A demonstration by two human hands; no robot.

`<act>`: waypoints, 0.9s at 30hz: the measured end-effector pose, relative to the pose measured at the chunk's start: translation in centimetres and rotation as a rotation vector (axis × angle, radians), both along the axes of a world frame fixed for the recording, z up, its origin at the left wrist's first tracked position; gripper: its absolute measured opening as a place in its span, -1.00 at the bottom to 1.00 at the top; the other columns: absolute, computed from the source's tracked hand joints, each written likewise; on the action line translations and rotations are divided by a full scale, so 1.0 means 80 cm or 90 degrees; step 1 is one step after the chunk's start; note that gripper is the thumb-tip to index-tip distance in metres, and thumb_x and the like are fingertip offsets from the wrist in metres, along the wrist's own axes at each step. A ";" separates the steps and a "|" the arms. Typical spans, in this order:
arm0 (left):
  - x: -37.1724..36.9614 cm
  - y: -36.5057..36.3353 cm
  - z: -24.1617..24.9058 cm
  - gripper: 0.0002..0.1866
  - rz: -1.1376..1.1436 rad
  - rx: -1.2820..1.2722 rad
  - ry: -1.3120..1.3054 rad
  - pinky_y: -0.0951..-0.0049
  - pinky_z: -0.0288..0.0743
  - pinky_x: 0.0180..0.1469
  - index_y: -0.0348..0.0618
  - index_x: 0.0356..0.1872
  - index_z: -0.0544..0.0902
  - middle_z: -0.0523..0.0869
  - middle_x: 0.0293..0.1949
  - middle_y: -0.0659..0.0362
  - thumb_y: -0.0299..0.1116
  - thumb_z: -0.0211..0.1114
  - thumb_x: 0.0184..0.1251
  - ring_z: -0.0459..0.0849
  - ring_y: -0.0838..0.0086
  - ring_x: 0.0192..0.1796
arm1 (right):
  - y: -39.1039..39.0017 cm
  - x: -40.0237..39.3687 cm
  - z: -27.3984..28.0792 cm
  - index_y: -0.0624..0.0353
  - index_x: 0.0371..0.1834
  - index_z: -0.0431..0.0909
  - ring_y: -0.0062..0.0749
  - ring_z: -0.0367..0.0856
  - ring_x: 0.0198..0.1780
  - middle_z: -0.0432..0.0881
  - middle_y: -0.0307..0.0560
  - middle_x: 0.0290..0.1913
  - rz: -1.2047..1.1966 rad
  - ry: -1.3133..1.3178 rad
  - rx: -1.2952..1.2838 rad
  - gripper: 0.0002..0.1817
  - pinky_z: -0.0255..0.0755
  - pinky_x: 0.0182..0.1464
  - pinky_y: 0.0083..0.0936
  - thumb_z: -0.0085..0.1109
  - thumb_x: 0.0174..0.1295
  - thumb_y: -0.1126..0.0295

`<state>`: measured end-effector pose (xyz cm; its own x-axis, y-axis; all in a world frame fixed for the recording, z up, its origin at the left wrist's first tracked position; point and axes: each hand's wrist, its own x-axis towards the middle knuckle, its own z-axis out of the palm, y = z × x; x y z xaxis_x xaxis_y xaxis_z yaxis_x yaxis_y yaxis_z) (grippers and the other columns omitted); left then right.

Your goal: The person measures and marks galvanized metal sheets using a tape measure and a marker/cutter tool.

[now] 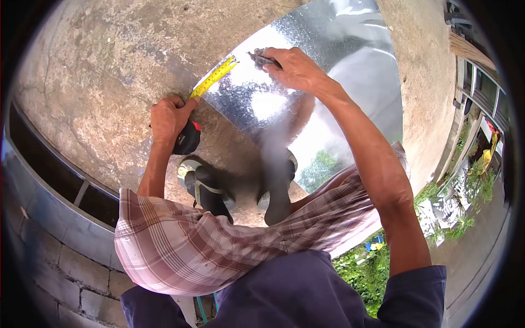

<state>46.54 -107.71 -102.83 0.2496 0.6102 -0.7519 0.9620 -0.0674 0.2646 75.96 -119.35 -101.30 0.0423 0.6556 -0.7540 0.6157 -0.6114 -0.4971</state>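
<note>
My left hand (168, 117) is closed round a tape measure, near the left edge of a shiny metal sheet (350, 82). Its yellow blade (214, 78) runs out along that edge, with the black case (187, 139) and a bit of red showing below my fingers. Over the sheet, my right hand (295, 66) grips a small dark hand tool (264, 58), whose exact kind I cannot make out. The tool's tip points left, a short way from the end of the blade. Bright reflections cover much of the sheet.
The sheet lies on a rough, stained concrete floor (109, 65). My feet in dark socks and sandals (205, 188) are close to its near edge. A metal frame (60, 158) and a block wall (65, 268) stand left; plants (476, 183) and a broom (470, 49) are right.
</note>
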 end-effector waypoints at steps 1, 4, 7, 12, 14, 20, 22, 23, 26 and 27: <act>0.000 0.000 0.000 -0.49 -0.002 0.002 -0.002 0.23 0.51 -0.43 -0.26 -0.60 0.71 0.60 -0.73 0.02 0.07 0.55 0.08 0.60 0.26 -0.64 | 0.000 -0.002 0.001 0.23 0.07 0.59 0.00 0.73 -0.09 0.74 0.11 -0.21 0.027 -0.008 0.028 -0.71 0.58 0.05 -0.09 0.02 0.39 0.36; 0.002 0.000 0.000 -0.48 -0.002 0.004 0.010 0.22 0.50 -0.44 -0.28 -0.61 0.70 0.59 -0.73 0.02 0.07 0.55 0.09 0.57 0.26 -0.65 | 0.007 -0.007 -0.006 0.30 -0.07 0.60 0.10 0.71 -0.08 0.72 0.15 -0.15 0.066 0.004 -0.021 -0.75 0.56 0.01 -0.03 0.00 0.34 0.41; 0.000 0.000 -0.002 -0.47 -0.013 0.017 0.003 0.22 0.49 -0.43 -0.28 -0.60 0.70 0.60 -0.71 0.02 0.08 0.56 0.09 0.57 0.27 -0.65 | -0.013 -0.021 -0.036 0.30 -0.17 0.63 0.09 0.70 -0.11 0.72 0.15 -0.20 0.127 -0.031 0.079 -0.78 0.56 -0.03 -0.05 0.03 0.30 0.42; 0.005 0.000 0.005 -0.48 -0.018 0.017 -0.002 0.23 0.49 -0.42 -0.28 -0.58 0.71 0.62 -0.69 0.02 0.07 0.56 0.09 0.57 0.28 -0.64 | -0.005 -0.033 -0.012 0.25 -0.30 0.64 0.05 0.69 -0.15 0.71 0.11 -0.30 0.062 -0.035 0.134 -0.84 0.57 -0.08 -0.07 0.05 0.25 0.45; 0.006 0.001 0.007 -0.48 -0.016 0.016 0.002 0.23 0.50 -0.42 -0.28 -0.58 0.72 0.62 -0.69 0.02 0.07 0.56 0.10 0.58 0.29 -0.64 | 0.001 -0.034 -0.005 0.24 -0.30 0.60 0.08 0.70 -0.17 0.70 0.13 -0.31 0.063 -0.023 0.084 -0.85 0.58 -0.09 -0.06 0.03 0.28 0.44; 0.007 -0.001 0.009 -0.49 -0.002 0.003 0.007 0.24 0.51 -0.42 -0.28 -0.56 0.72 0.64 -0.68 0.02 0.07 0.55 0.11 0.60 0.29 -0.63 | -0.004 -0.038 -0.003 0.24 -0.36 0.59 0.07 0.71 -0.23 0.69 0.13 -0.37 0.083 -0.039 0.192 -0.91 0.60 -0.15 -0.07 0.07 0.19 0.51; 0.008 0.000 0.011 -0.49 -0.001 0.001 0.009 0.24 0.51 -0.42 -0.27 -0.56 0.72 0.64 -0.67 0.01 0.06 0.55 0.11 0.61 0.28 -0.63 | -0.001 -0.038 0.000 0.24 -0.39 0.58 0.06 0.71 -0.22 0.69 0.13 -0.36 0.096 -0.041 0.181 -0.92 0.61 -0.14 -0.10 0.09 0.17 0.52; 0.008 -0.001 0.012 -0.49 -0.005 0.004 0.007 0.24 0.51 -0.42 -0.27 -0.57 0.72 0.64 -0.67 0.00 0.06 0.55 0.11 0.61 0.27 -0.63 | -0.001 -0.039 0.002 0.24 -0.40 0.58 0.06 0.71 -0.21 0.70 0.12 -0.36 0.102 -0.041 0.174 -0.93 0.61 -0.14 -0.11 0.10 0.15 0.52; 0.007 -0.001 0.012 -0.50 -0.015 0.011 0.003 0.23 0.51 -0.43 -0.26 -0.57 0.72 0.65 -0.67 -0.01 0.06 0.55 0.11 0.61 0.26 -0.63 | -0.005 -0.042 0.003 0.22 -0.39 0.60 0.02 0.72 -0.20 0.71 0.10 -0.31 0.080 -0.038 0.262 -0.93 0.62 -0.12 -0.14 0.11 0.14 0.53; 0.007 -0.001 0.011 -0.50 -0.018 0.013 0.002 0.23 0.51 -0.43 -0.26 -0.57 0.72 0.64 -0.67 -0.01 0.06 0.55 0.11 0.61 0.25 -0.63 | -0.002 -0.045 0.004 0.22 -0.38 0.61 0.01 0.72 -0.19 0.71 0.10 -0.30 0.090 -0.050 0.235 -0.92 0.61 -0.12 -0.14 0.10 0.15 0.53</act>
<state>47.08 -107.78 -101.92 0.2645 0.6185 -0.7399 0.9605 -0.1000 0.2597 72.38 -119.52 -100.98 -0.0202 0.8851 -0.4649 0.7259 -0.3068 -0.6156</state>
